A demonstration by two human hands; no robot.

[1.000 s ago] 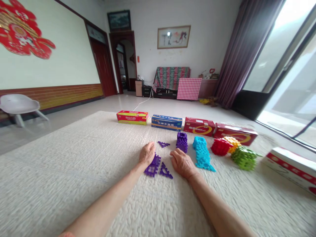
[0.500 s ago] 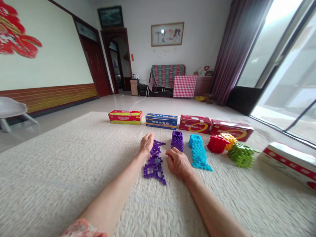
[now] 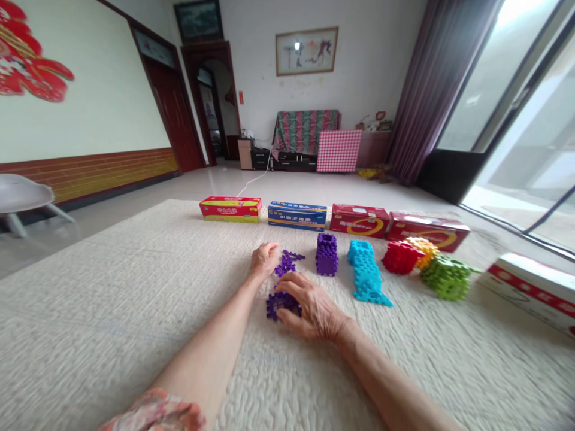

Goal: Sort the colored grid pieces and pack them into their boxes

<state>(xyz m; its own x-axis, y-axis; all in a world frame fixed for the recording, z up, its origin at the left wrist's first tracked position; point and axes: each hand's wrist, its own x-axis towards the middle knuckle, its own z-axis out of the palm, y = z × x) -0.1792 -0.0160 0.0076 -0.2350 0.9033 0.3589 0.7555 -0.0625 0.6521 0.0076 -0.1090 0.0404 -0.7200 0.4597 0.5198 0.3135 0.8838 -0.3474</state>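
My right hand (image 3: 311,305) is over flat purple interlocking pieces (image 3: 273,306), thumb and fingers apart; it covers some of them. I cannot tell whether the fingertips touch them. My left hand (image 3: 264,260) rests on the quilted cloth, left of more loose purple pieces (image 3: 284,263). Its fingers are curled together, and anything inside them is hidden. Beyond my right hand stands a purple block stack (image 3: 326,256). To its right lies a light-blue stack (image 3: 366,272) of similar pieces, its near end slanting down.
Red (image 3: 399,257), yellow (image 3: 424,248) and green (image 3: 445,278) block groups sit to the right. A red-yellow box (image 3: 231,211), a blue box (image 3: 297,216) and two dark-red boxes (image 3: 358,221) line the far side. A white-red box (image 3: 530,293) lies at right.
My right hand has moved left and nearer, from beside the purple stack to above the flat purple pieces, and its fingers have spread. My left hand has shifted slightly left.
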